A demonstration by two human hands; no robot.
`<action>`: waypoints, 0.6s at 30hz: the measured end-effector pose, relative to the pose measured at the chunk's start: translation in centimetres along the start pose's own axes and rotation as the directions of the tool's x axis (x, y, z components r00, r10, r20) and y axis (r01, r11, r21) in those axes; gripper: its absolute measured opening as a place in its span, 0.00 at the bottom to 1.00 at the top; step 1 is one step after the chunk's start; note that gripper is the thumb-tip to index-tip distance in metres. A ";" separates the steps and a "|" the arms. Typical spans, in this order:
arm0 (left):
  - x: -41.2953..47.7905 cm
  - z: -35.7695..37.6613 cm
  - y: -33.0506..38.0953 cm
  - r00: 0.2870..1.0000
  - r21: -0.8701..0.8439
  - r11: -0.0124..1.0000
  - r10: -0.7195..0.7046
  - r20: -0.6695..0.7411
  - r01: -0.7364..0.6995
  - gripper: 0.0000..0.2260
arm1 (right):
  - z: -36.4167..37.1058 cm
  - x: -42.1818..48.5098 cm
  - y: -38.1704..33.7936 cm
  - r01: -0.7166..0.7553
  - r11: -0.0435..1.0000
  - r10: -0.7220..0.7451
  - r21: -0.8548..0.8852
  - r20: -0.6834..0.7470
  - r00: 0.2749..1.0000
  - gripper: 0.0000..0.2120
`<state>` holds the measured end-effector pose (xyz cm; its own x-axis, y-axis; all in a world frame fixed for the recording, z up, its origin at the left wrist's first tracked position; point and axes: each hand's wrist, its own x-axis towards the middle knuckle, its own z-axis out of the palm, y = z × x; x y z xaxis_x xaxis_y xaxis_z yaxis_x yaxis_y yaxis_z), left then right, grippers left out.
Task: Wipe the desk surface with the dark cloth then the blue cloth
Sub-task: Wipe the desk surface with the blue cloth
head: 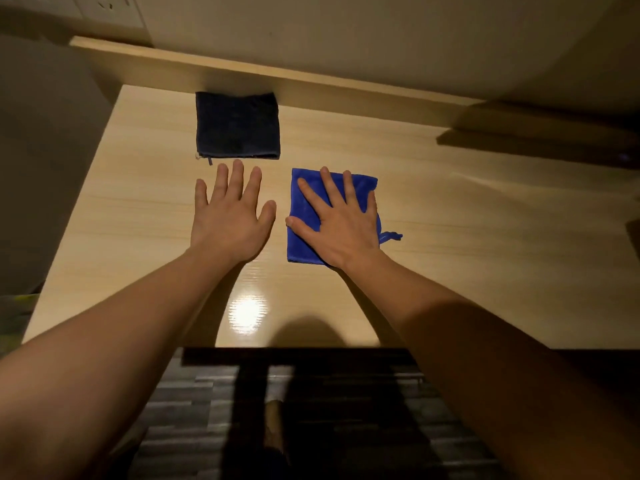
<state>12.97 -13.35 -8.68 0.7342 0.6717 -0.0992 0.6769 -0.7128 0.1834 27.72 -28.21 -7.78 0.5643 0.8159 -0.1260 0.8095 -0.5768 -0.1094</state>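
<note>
A dark folded cloth (237,124) lies flat at the back of the light wooden desk (467,237), close to the raised back ledge. A folded blue cloth (304,233) lies nearer to me, right of centre. My right hand (337,223) rests flat on the blue cloth with its fingers spread, pressing it onto the desk. My left hand (230,213) lies flat and open on the bare desk just left of the blue cloth, its fingertips a little short of the dark cloth's near edge. It holds nothing.
A raised wooden ledge (311,77) runs along the back of the desk below the wall. A dark shadowed object (540,133) sits at the back right. The desk's front edge (294,346) is near me, with dark flooring below.
</note>
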 end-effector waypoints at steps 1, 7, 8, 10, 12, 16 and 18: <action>0.0 0.0 0.0 1.000 -0.001 1.000 0.002 -0.002 -0.002 0.34 | 0.2 -1.4 -0.1 0.002 1.000 -0.002 0.007 -0.003 1.000 0.39; -0.1 -0.6 0.0 0.999 -0.011 1.000 0.016 0.032 -0.015 0.34 | 1.3 -8.7 -1.1 0.017 0.999 -0.017 0.030 -0.012 1.000 0.38; -0.3 -0.8 -0.1 0.999 -0.035 0.999 0.034 0.021 -0.034 0.33 | 1.5 -9.8 -1.2 0.021 0.999 -0.020 0.035 -0.009 1.000 0.37; -0.8 -1.3 -0.3 0.996 -0.120 0.989 0.080 -0.046 -0.085 0.32 | 1.8 -11.9 -1.4 0.036 0.998 -0.036 0.048 -0.002 0.999 0.36; -1.5 -1.7 -0.2 0.988 -0.166 0.978 0.108 -0.113 -0.126 0.32 | 2.0 -13.8 -1.6 0.049 0.997 -0.049 0.053 -0.004 0.999 0.34; -2.3 -1.9 2.6 0.980 -0.191 0.965 0.159 -0.117 -0.179 0.32 | 1.7 -16.4 -1.9 0.062 0.997 -0.063 0.041 0.023 0.998 0.29; -2.1 -1.9 5.0 0.981 -0.237 0.954 0.166 -0.100 -0.185 0.30 | 1.1 -17.6 -1.8 0.073 0.994 -0.076 0.077 0.039 0.996 0.29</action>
<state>14.70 -18.00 -5.72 0.8273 0.5609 0.0308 0.4970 -0.7563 0.4254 16.18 -41.60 -6.43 0.4945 0.8552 -0.1554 0.8336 -0.5172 -0.1938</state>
